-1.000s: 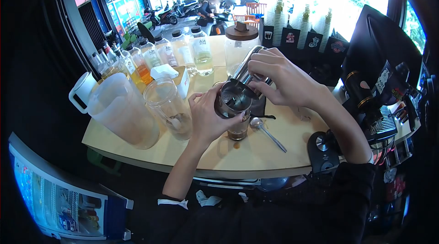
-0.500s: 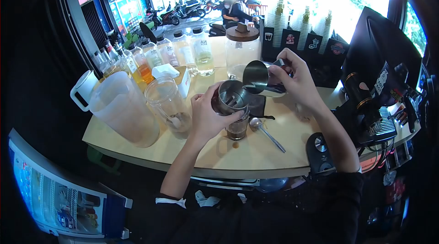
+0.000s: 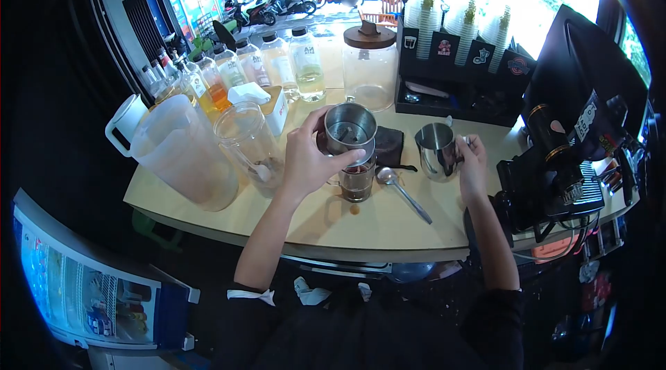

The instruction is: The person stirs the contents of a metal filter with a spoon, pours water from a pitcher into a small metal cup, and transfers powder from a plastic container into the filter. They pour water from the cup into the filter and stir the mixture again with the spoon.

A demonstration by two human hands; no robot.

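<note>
My left hand [image 3: 309,158] is closed around a stainless steel cup [image 3: 351,120], its thumb across the near side. Some dark shapes show at the bottom of the cup. Just below it a glass mug [image 3: 357,186] with brown contents stands on the counter; whether the two touch is hidden. On the right, my right hand [image 3: 474,165] grips the handle of a steel milk pitcher [image 3: 436,155], which is upright at the counter. Between the hands lies a metal spoon [image 3: 409,200], and a black cloth [image 3: 388,147] is behind the mug.
A large plastic pitcher [image 3: 184,155] and a clear jar [image 3: 246,155] stand left. Behind are a tissue box [image 3: 276,112], several bottles [image 3: 307,68], a wooden-lidded jar [image 3: 370,72] and a black cup rack [image 3: 451,85]. A black machine [image 3: 555,134] is at right.
My right hand has lowered the milk pitcher from its tilted position beside the steel cup, moving it right and upright. My left hand keeps hold of the cup.
</note>
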